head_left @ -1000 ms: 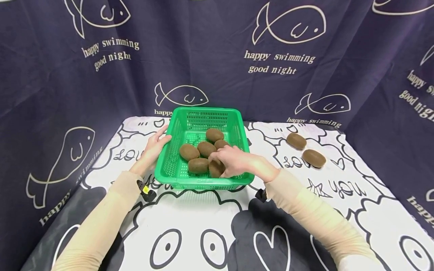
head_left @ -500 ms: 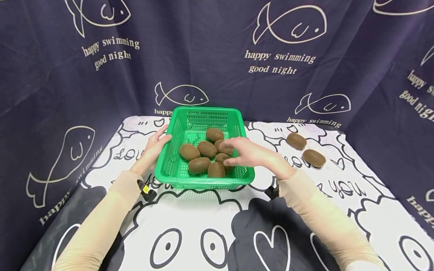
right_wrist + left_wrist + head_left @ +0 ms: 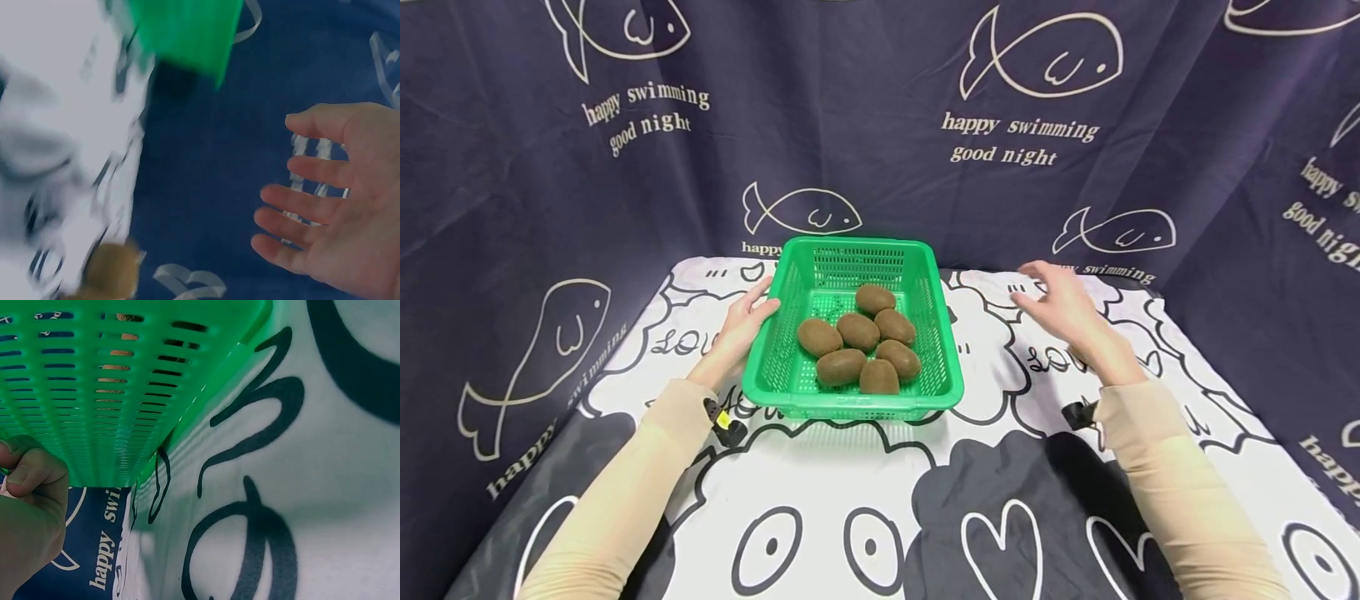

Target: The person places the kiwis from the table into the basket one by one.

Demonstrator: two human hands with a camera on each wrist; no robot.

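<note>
A green plastic basket (image 3: 857,401) with slotted walls stands on the patterned cloth, and several brown kiwis (image 3: 857,332) lie together on its floor. At the basket's left side, my left hand (image 3: 741,327) holds the rim; the left wrist view shows its bent fingers (image 3: 31,472) by the slotted wall. My right hand (image 3: 1063,308) is in the air right of the basket, fingers spread and slightly bent, palm bare in the right wrist view. Beneath it lie loose kiwis, almost wholly hidden by the hand in the head view; one blurred kiwi (image 3: 112,269) shows in the right wrist view.
A white cloth (image 3: 805,492) with black drawings covers the table. Dark blue curtains (image 3: 880,125) with fish prints hang behind it and along both sides, close to the table's edges.
My right hand has left a kiwi inside the basket and moved right, out over the loose kiwis. The left hand and basket stay put.
</note>
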